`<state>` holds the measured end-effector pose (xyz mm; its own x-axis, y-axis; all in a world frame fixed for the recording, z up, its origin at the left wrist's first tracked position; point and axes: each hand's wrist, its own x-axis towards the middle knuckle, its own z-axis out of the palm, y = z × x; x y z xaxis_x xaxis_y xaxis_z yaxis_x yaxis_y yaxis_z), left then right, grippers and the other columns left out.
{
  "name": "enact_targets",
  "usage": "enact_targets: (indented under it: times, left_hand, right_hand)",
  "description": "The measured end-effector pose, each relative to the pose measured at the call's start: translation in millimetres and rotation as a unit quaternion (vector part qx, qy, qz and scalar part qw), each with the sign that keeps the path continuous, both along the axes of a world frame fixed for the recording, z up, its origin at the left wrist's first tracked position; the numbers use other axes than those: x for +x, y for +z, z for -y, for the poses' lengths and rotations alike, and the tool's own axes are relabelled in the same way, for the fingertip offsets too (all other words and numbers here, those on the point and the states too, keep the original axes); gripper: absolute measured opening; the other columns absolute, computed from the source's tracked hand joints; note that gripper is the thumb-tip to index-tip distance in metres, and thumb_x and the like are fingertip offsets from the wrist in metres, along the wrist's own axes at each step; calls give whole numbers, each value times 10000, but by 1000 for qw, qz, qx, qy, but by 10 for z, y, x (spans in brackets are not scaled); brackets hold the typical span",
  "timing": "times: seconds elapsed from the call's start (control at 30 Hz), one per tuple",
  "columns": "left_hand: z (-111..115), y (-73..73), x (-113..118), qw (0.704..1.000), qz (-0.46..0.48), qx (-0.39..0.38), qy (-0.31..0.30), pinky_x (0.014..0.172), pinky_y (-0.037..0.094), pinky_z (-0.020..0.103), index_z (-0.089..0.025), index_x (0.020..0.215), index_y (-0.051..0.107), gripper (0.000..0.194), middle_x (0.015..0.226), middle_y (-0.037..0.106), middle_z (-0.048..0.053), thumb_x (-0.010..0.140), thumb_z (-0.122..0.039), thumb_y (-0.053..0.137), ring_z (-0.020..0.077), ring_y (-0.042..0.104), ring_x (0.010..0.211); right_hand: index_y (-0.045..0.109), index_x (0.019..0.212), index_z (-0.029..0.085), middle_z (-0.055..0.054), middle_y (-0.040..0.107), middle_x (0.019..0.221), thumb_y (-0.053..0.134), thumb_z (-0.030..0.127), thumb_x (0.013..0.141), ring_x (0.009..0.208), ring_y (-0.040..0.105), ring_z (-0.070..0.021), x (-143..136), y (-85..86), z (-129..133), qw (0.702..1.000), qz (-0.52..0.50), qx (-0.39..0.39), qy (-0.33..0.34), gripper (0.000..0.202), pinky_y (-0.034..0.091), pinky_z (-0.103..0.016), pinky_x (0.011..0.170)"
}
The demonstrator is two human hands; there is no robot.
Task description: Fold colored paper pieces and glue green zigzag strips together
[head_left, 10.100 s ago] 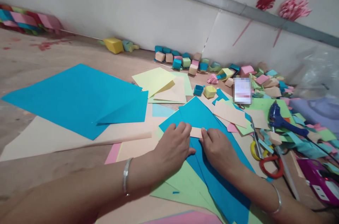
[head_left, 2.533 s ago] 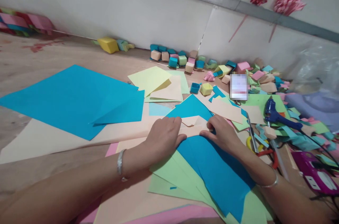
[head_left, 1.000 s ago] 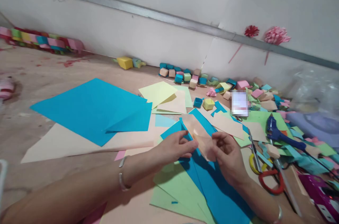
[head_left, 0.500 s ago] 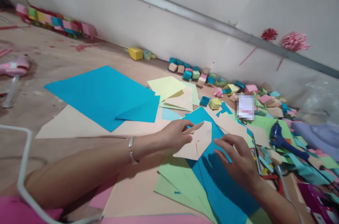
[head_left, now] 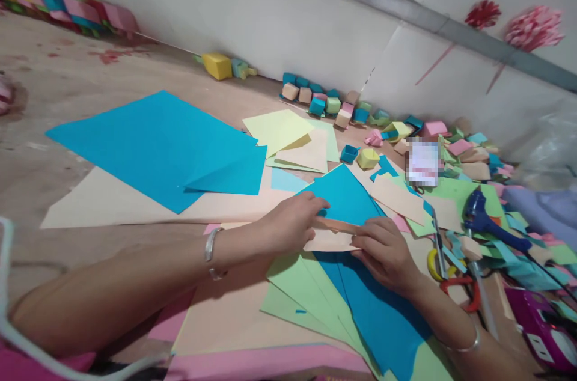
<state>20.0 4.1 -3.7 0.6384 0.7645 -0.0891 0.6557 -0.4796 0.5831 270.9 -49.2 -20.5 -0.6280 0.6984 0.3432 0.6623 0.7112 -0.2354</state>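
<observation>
A small piece of peach paper (head_left: 331,241) is held between my two hands, with a folded edge along its top. My left hand (head_left: 297,222) pinches its left end, fingers closed. At the right end my right hand (head_left: 383,252) has its thumb and fingers closed on the same paper. Beneath them lies a long blue paper sheet (head_left: 383,315), on top of light green sheets (head_left: 311,303) and a larger peach sheet (head_left: 225,309). Parts of the held paper are hidden behind my fingers.
A large blue sheet (head_left: 157,146) lies to the left. On the right are a blue glue gun (head_left: 480,219), red-handled scissors (head_left: 464,294) and a heap of paper scraps (head_left: 532,285). Small paper boxes (head_left: 315,101) line the wall, with paper flowers (head_left: 534,29) against it.
My right hand has moved left and taken hold of the peach paper, which is now folded over. The view has shifted to the right.
</observation>
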Motion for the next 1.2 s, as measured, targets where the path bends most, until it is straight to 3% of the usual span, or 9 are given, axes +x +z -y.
enact_targets:
  times: [0.1,0.2,0.27,0.33,0.47,0.63,0.9,1.07,1.2]
  left_hand:
    - [79,90,7,991,-58,117,1,759,458,375,-122,1171,592,353,1070,611,143,831,-68,515,286,573,969]
    - [157,191,17,983,-23,184,10,818,433,395,-138,1045,633,185,1110,607,143,929,-208,506,290,546,1017]
    - [182,200,26,986,-7,158,-57,755,434,360,-153,983,647,246,988,647,97,910,-382,595,259,574,919]
    - [175,153,36,985,-22,142,-100,696,419,339,-165,917,661,254,917,663,74,867,-415,655,246,589,856]
    - [104,34,68,988,-61,122,-77,639,379,315,-167,813,659,197,851,677,65,942,-255,539,219,602,776]
    - [62,-19,107,993,-66,87,-38,640,377,310,-165,903,632,240,853,680,70,974,-345,490,236,610,801]
    - [83,-155,153,987,-77,139,-6,588,300,311,-177,870,547,276,812,634,57,952,-438,510,233,565,752]
    - [30,-38,91,983,-131,126,29,542,216,302,-178,892,511,363,792,614,62,885,-532,591,233,546,699]
    - [-47,93,-11,985,-154,57,47,527,192,294,-189,879,490,346,731,592,37,823,-466,690,209,520,620]
  right_hand:
    - [592,750,199,-64,631,763,527,270,942,768,524,-207,-55,-25,-15,998,6,-49,-34,215,375,-358,691]
    - [563,732,195,-54,602,733,511,282,952,752,498,-199,-58,-37,-26,996,1,-80,-50,242,360,-349,685]
    - [555,731,194,-49,591,727,503,289,958,746,486,-195,-47,-31,-31,994,-1,-94,-49,252,348,-342,678]
    - [550,731,193,-47,590,733,500,302,963,747,484,-192,-39,-22,-33,993,2,-106,-47,262,338,-333,671]
    - [529,704,194,-30,561,695,474,381,980,714,482,-180,-41,-24,-18,988,20,-126,-82,337,311,-314,646]
    - [474,644,202,-14,527,641,465,454,971,654,468,-176,-55,-45,30,973,89,-115,-178,413,261,-306,603]
    - [485,622,207,-12,539,623,608,544,866,629,463,-181,-126,5,30,955,137,-127,-228,434,230,-295,574]
    - [515,625,199,6,566,637,683,462,837,620,493,-155,-42,82,-17,941,118,-223,-224,377,236,-272,547]
    - [546,624,198,4,597,655,713,424,825,648,522,-159,38,117,-22,936,121,-250,-217,345,245,-272,546]
